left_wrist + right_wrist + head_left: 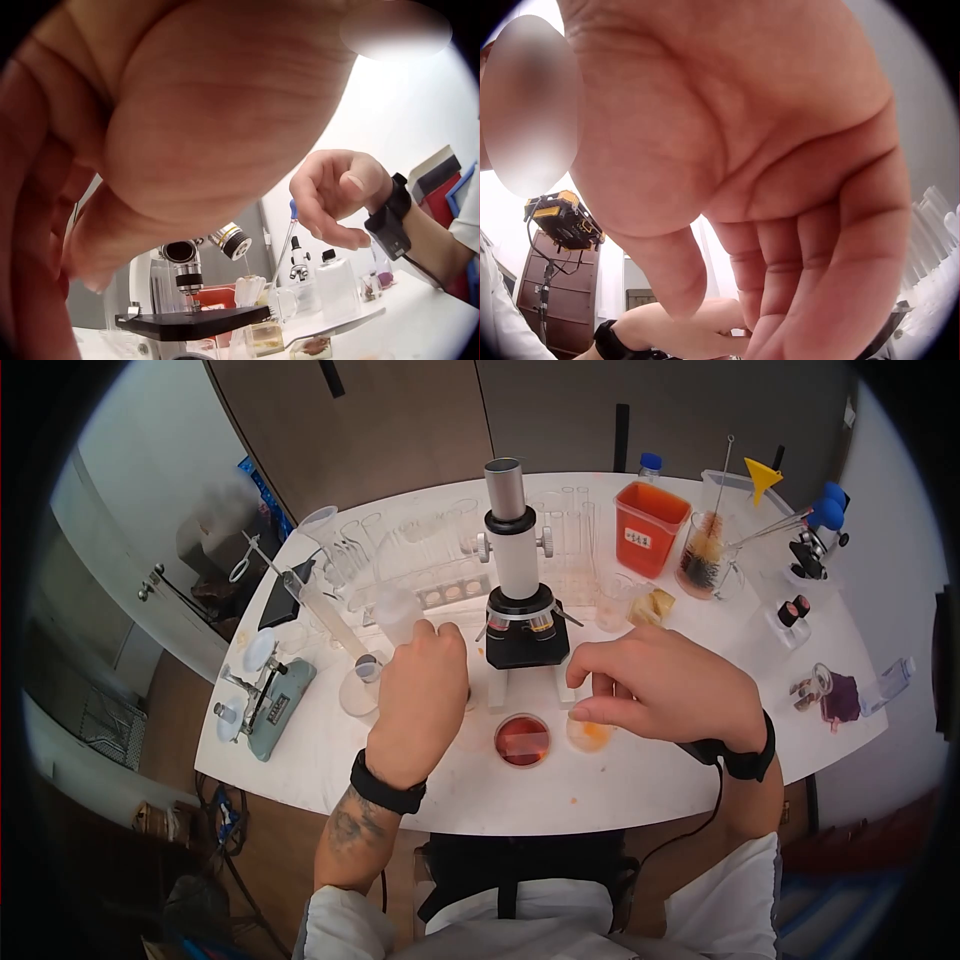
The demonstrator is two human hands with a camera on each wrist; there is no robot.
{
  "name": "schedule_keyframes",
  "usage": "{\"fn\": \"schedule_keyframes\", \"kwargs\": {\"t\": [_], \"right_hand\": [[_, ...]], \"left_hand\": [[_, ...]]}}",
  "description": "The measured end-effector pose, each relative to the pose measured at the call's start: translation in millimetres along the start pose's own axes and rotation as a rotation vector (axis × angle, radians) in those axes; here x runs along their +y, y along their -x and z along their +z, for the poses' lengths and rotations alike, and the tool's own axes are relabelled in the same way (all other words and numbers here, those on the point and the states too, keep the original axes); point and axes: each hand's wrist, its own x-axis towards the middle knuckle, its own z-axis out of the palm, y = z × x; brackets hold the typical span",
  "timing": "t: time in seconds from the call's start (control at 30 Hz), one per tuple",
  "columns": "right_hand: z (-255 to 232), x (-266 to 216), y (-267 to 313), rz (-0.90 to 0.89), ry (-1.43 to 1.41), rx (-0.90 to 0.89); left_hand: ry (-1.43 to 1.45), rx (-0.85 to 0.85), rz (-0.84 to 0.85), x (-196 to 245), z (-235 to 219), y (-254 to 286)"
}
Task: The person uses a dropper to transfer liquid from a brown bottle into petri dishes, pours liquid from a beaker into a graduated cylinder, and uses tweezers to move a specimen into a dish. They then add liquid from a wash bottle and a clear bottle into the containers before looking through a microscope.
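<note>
My left hand [425,685] is over the table left of the white and black microscope [517,565], its fingers bent downward. Its fingertips are hidden from above, and I cannot tell whether they pinch anything. Just beyond it is a translucent white container [398,608]. On the microscope's other side, my right hand [665,685] hovers with loosely bent fingers, thumb apart, nothing between them. Beneath its thumb lies a clear dish with orange stuff [592,735]. A round dish of dark red material [522,740] sits between the hands, before the microscope. The right wrist view shows the bare right palm [742,135].
A green balance scale [280,710] stands at left, near a measuring cylinder [330,615]. Glassware and a metal rack [450,593] line the back. An orange bin [650,535], a beaker with brushes [708,555] and a small microscope [810,555] occupy the right.
</note>
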Motion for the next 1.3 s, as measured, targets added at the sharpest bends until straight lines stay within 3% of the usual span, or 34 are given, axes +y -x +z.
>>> {"fn": "schedule_keyframes", "kwargs": {"t": [0.13,0.17,0.4,0.7,1.3], "right_hand": [[2,40,-9,-0.049,0.100,0.087],[-7,36,-13,0.065,0.050,0.028],[-9,43,-20,0.077,0.001,0.017],[-9,40,-16,0.168,0.137,-0.150],[-5,44,-8,0.152,0.167,-0.108]], "left_hand": [[0.011,-0.036,-0.030,-6,-3,-9],[0.017,-0.029,-0.023,-6,-5,-10],[0.051,-0.048,-0.016,-2,-8,-15],[0.100,0.008,-0.009,-10,-9,-18],[0.066,0.040,0.010,-18,-2,-16]]}}
